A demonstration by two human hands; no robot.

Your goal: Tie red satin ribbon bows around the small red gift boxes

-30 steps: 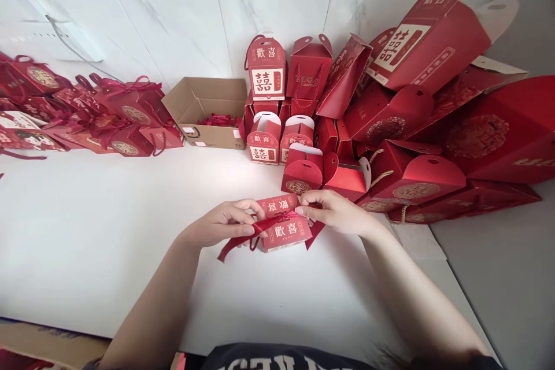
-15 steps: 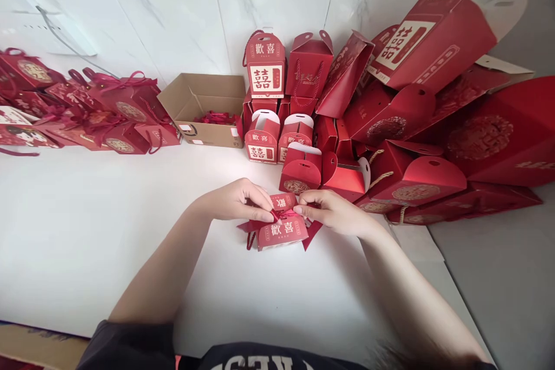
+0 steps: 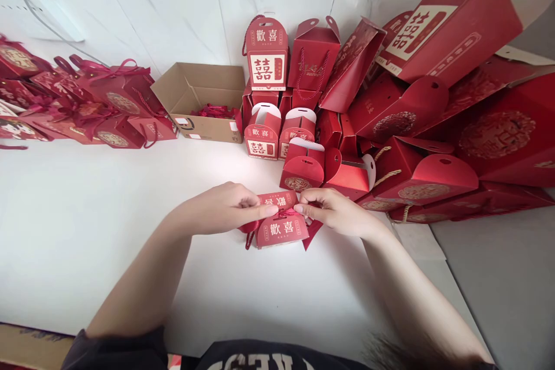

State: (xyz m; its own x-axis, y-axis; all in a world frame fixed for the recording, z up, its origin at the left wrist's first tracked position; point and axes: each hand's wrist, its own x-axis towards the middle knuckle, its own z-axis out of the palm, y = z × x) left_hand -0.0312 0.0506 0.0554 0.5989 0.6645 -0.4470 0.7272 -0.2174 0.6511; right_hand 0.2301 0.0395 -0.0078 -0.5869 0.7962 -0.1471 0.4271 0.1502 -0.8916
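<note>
A small red gift box (image 3: pixel 282 230) with white characters lies on the white table in front of me. A red ribbon (image 3: pixel 287 212) crosses its top between two flaps. My left hand (image 3: pixel 236 208) is closed at the box's left side, thumb and fingers pinching the ribbon. At the right side my right hand (image 3: pixel 332 211) pinches the other part of the ribbon between thumb and index finger. Dark red ribbon ends hang beside the box on both sides.
An open cardboard box (image 3: pixel 212 130) holding red ribbons stands near the wall. Finished-looking red boxes with bows (image 3: pixel 125 92) are piled at the left. Many red gift boxes (image 3: pixel 265 63) are stacked behind and to the right of my hands, some close to my right hand.
My left hand has shifted slightly left, and its fingers have curled in more. More of the box's rear flap shows. The view has shifted a little.
</note>
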